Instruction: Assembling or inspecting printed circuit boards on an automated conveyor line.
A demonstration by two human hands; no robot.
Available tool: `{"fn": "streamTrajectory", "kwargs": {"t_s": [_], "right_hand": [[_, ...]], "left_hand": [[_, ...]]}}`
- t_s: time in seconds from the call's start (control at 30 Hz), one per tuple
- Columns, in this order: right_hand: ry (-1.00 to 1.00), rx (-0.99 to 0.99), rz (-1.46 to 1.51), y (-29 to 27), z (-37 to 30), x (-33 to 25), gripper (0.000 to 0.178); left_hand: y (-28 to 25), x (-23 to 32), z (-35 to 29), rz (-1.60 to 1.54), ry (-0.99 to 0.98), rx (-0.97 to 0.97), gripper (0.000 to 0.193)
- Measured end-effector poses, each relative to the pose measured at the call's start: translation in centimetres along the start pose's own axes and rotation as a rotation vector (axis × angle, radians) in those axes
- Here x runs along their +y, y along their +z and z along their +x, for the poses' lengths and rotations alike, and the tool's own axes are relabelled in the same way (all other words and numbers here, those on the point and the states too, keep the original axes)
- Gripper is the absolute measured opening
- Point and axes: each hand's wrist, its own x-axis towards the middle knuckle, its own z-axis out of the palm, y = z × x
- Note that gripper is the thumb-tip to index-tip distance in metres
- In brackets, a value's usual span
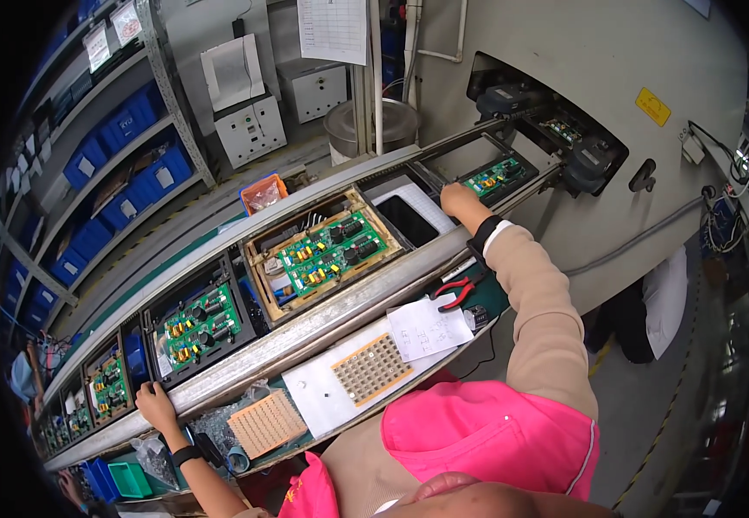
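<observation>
At the bottom of the frame a pink garment and beige sleeves are seen. Just above, on the bench (323, 393), a tan grid tray (267, 423) lies at lower left centre, a second grid tray (372, 369) rests on a white sheet, and a paper note (427, 329) lies beside red-handled cutters (456, 292).

The left hand (155, 406) is laid on the conveyor rail (305, 332) at lower left, fingers curled over the rail edge; nothing is seen to be gripped in it. Beyond the rail, green circuit boards are carried in a line: one in a black carrier (202, 324) at left centre, one in a wooden frame (330, 250) at centre.

The right hand (459, 199) is stretched to upper centre, to the near edge of a small green circuit board (495, 177) sitting on the rails at the mouth of the grey machine (582, 78). Whether its fingers are closed on the board or only pressed against it cannot be told; they are hidden behind the knuckles.

It is judged that the board could be skewed on the rails if pushed at one corner, and jammed at the mouth. The sleeve could be caught there too, as the arm is fully extended. The frame behind could be brought up against the wrist by the conveyor.
</observation>
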Motion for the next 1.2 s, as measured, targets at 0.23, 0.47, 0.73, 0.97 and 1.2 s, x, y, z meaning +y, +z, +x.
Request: {"fn": "streamTrajectory", "kwargs": {"t_s": [0.23,0.47,0.73,0.97,1.2], "right_hand": [[0.14,0.023,-0.02,0.0,2.1,3.9,0.032],[0.282,0.052,0.051,-0.7,2.2,6.5,0.031],[-0.574,0.453,0.612,-3.7,-10.4,2.3,0.027],[-0.882,-0.096,1.803,-2.4,-25.4,-2.7,0.022],[-1.135,-0.534,2.469,-1.4,-29.7,-7.9,0.012]], "left_hand": [[-0.2,0.3,0.0,-0.023,-0.017,-0.006,0.028],[0.3,-0.2,0.1,-0.058,-0.019,-0.016,0.027],[0.0,0.4,0.1,-0.03,-0.009,-0.02,0.027],[0.0,-0.5,0.0,-0.025,0.012,-0.012,0.027],[0.3,-0.3,0.6,0.001,0.06,-0.004,0.03]]}}
